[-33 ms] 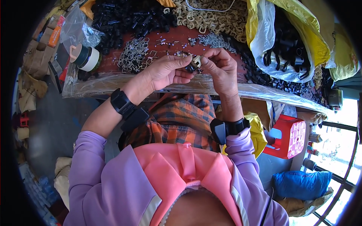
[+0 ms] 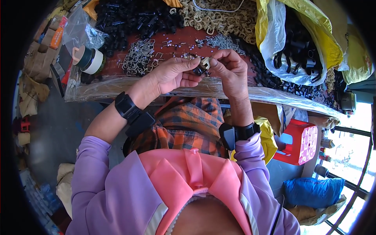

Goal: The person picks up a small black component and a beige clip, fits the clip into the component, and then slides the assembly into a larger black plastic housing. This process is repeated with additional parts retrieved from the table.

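Observation:
A small black plastic fitting [image 2: 198,71] with a cream-coloured plastic clip [image 2: 205,62] on it is held above the near edge of the table. My left hand [image 2: 175,73] grips the black fitting between thumb and fingers, palm turned up. At the clip's right side is my right hand [image 2: 234,74], its fingers curled and its thumb tip against the clip. Whatever sits between the right thumb and fingers is too small to make out. Behind the hands lie bent metal staples [image 2: 138,56] and a heap of small grey metal pieces [image 2: 225,42].
Black fittings [image 2: 133,19] and cream clips [image 2: 223,21] are piled at the back. A yellow bag [image 2: 331,33] of black parts stands at right. At left is a cup with a handle [image 2: 92,62]. Plastic film wraps the table edge [image 2: 129,88]. A red stool [image 2: 303,143] stands lower right.
My right hand has shifted very slightly to the right. The left hand and the fitting stay almost where they were.

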{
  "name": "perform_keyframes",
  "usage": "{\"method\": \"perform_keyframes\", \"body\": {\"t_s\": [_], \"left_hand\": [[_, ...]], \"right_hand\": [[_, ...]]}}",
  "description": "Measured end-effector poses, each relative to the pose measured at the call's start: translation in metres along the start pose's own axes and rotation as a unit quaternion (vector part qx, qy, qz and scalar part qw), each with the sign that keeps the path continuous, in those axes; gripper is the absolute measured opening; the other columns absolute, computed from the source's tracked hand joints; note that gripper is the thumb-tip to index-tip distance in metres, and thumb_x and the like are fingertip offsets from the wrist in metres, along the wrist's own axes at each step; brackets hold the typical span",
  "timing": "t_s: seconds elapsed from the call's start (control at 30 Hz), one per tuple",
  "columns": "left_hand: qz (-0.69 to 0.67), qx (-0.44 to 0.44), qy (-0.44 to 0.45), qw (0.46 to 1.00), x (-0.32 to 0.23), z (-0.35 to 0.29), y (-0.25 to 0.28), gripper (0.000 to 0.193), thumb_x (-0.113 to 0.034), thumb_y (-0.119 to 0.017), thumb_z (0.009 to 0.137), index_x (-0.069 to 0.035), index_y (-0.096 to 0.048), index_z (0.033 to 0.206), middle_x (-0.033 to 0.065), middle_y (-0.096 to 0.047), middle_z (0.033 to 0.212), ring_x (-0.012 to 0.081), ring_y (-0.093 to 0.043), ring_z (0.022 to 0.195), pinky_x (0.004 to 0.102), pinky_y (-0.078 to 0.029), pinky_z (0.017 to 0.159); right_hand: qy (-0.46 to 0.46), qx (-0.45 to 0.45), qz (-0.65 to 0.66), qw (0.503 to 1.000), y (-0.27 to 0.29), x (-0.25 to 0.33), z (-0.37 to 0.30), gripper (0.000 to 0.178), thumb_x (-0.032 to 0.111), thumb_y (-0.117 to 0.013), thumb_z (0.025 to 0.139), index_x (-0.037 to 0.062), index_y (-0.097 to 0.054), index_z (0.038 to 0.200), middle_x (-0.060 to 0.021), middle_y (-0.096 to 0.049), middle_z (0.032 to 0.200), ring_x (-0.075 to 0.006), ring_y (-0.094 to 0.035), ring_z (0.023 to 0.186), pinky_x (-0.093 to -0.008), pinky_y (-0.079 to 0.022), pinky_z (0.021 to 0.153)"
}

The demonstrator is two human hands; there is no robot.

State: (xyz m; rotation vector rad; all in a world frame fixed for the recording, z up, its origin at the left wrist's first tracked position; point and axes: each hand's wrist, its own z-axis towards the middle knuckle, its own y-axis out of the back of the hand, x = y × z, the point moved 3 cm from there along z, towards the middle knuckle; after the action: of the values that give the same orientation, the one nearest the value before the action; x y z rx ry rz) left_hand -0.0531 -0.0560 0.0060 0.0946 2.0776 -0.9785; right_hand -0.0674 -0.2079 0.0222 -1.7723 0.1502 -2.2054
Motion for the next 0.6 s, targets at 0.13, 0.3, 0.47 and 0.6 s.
{"method": "perform_keyframes", "body": {"t_s": [0.13, 0.3, 0.47, 0.6], "left_hand": [[0.003, -0.002, 0.013, 1.000, 0.002, 0.000, -0.003, 0.030, -0.030, -0.061, 0.072, -0.005, -0.057, 0.088, 0.0056, -0.059, 0.077, 0.0142, -0.058, 0.070, 0.0260, -0.049, 0.064], [0.003, -0.022, 0.020, 1.000, 0.007, -0.002, -0.004, 0.031, -0.032, -0.062, 0.071, -0.005, -0.057, 0.086, 0.0050, -0.059, 0.077, 0.0139, -0.058, 0.068, 0.0251, -0.049, 0.063], [-0.001, -0.066, 0.015, 0.998, 0.017, 0.002, -0.001, 0.027, -0.030, -0.058, 0.075, -0.005, -0.057, 0.087, 0.0052, -0.059, 0.078, 0.0138, -0.059, 0.067, 0.0239, -0.050, 0.060], [0.009, -0.072, 0.011, 0.997, 0.015, 0.004, -0.006, 0.027, -0.028, -0.063, 0.072, -0.005, -0.058, 0.086, 0.0031, -0.057, 0.075, 0.0138, -0.058, 0.068, 0.0232, -0.048, 0.061]], "right_hand": [[-0.003, 0.011, -0.020, 1.000, 0.001, 0.005, -0.001, 0.011, 0.002, -0.058, 0.074, 0.0010, -0.051, 0.082, -0.0001, -0.054, 0.072, -0.0046, -0.050, 0.062, -0.0172, -0.042, 0.055], [0.001, 0.028, -0.057, 0.998, 0.003, 0.003, -0.005, 0.012, 0.003, -0.059, 0.074, 0.0012, -0.051, 0.082, 0.0004, -0.054, 0.073, -0.0041, -0.050, 0.065, -0.0167, -0.041, 0.058], [-0.016, -0.020, -0.081, 0.996, 0.003, -0.005, -0.014, 0.012, 0.003, -0.059, 0.074, 0.0011, -0.051, 0.082, 0.0014, -0.053, 0.072, -0.0034, -0.048, 0.067, -0.0162, -0.039, 0.061], [-0.022, -0.066, -0.111, 0.991, 0.004, -0.011, -0.018, 0.010, 0.002, -0.058, 0.074, 0.0013, -0.051, 0.082, 0.0022, -0.052, 0.072, -0.0033, -0.047, 0.066, -0.0162, -0.039, 0.061]]}}
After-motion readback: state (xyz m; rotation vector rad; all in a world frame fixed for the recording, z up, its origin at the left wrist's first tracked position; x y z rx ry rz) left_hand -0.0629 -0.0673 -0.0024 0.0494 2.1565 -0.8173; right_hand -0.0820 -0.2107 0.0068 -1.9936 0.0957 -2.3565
